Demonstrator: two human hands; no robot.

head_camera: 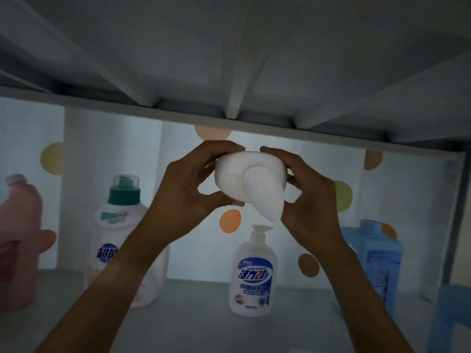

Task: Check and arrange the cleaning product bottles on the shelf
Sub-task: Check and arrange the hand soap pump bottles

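Both hands hold a white pump bottle (251, 180) in the air, its pump head pointing at the camera. My left hand (188, 189) grips its left side with curled fingers and thumb. My right hand (309, 197) grips its right side. On the shelf (198, 324) below stand a pink bottle (19, 240) at the far left, a white detergent bottle with a green cap (122, 225) partly behind my left forearm, a white pump bottle with a blue label (253, 273) in the middle, and a blue bottle (377, 261) at the right.
The underside of the upper shelf (234, 72) hangs close above the hands. A metal upright (456, 225) stands at the right. Behind the bottles is a white wall with coloured dots (230, 221). A blue object (448, 317) sits at the lower right edge.
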